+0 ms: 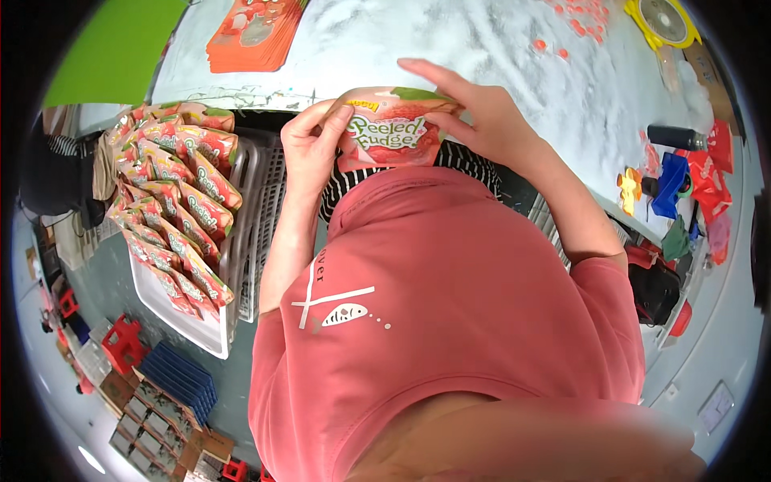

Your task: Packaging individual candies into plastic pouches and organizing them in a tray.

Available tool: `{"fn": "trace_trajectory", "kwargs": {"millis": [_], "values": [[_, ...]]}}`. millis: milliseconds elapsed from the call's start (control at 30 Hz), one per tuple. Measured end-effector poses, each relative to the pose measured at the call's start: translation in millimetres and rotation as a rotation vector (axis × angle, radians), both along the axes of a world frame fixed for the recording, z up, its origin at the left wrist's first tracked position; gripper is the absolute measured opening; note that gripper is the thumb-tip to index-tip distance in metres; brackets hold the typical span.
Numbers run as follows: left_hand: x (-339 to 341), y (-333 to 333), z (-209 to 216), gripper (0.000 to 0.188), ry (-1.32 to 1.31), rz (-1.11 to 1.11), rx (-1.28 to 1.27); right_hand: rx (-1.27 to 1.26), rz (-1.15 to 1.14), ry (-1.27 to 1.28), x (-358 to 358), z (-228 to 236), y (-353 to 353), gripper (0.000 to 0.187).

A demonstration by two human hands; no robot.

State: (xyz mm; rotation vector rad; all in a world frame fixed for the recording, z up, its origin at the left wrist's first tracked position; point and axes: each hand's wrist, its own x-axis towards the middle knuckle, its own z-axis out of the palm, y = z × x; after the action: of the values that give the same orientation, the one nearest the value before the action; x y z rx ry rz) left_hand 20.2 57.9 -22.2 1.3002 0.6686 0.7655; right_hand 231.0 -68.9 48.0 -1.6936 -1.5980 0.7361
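Just in front of my body is a red and green snack pouch [385, 149] with its printed front upward. My left hand [313, 145] grips its left edge, the thumb on the front and the other fingers partly hidden. At the pouch's right side my right hand [482, 116] is spread, its thumb resting against the front. The right index finger stretches out above the pouch's top edge, apart from the thumb. Across the table lies a stack of flat orange-red pouches [253, 40].
To my left, filled pouches [173, 201] stand in rows in a white crate [193, 333]. Small red-orange pieces [578, 20] lie on the white table [385, 48] at far right, near a yellow fan [662, 24]. A dark bottle [675, 136] and a blue holder [669, 186] sit on the right.
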Motion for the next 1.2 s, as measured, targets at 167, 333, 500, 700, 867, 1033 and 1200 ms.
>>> {"fn": "trace_trajectory", "kwargs": {"millis": [167, 333, 500, 700, 867, 1033, 1200], "values": [[11.0, -4.8, -5.0, 0.014, -0.055, 0.010, -0.128, 0.051, 0.022, 0.071, 16.3, -22.5, -0.9, 0.031], [18.5, -11.8, 3.6, 0.011, 0.009, -0.034, 0.075, 0.046, 0.113, -0.094, 21.8, -18.5, 5.5, 0.014], [21.7, -16.1, 16.4, 0.009, 0.043, -0.134, 0.046, 0.146, 0.132, -0.173, 20.0, -28.5, 4.7, 0.014], [27.2, -21.1, 13.1, 0.011, 0.145, -0.261, 0.180, 0.148, 0.097, -0.150, 8.4, -12.7, 6.1, 0.021], [30.6, -23.8, 25.0, 0.013, 0.074, -0.252, -0.127, 0.057, 0.198, -0.153, 15.8, -11.3, 4.7, 0.026], [26.2, -16.9, 12.3, 0.014, 0.029, -0.283, -0.141, 0.106, 0.173, -0.192, 24.8, -24.5, -9.0, 0.023], [20.8, 4.3, -5.4, 0.023, 0.113, -0.309, -0.126, 0.213, 0.120, -0.111, 36.8, -32.1, -13.8, 0.018]]}}
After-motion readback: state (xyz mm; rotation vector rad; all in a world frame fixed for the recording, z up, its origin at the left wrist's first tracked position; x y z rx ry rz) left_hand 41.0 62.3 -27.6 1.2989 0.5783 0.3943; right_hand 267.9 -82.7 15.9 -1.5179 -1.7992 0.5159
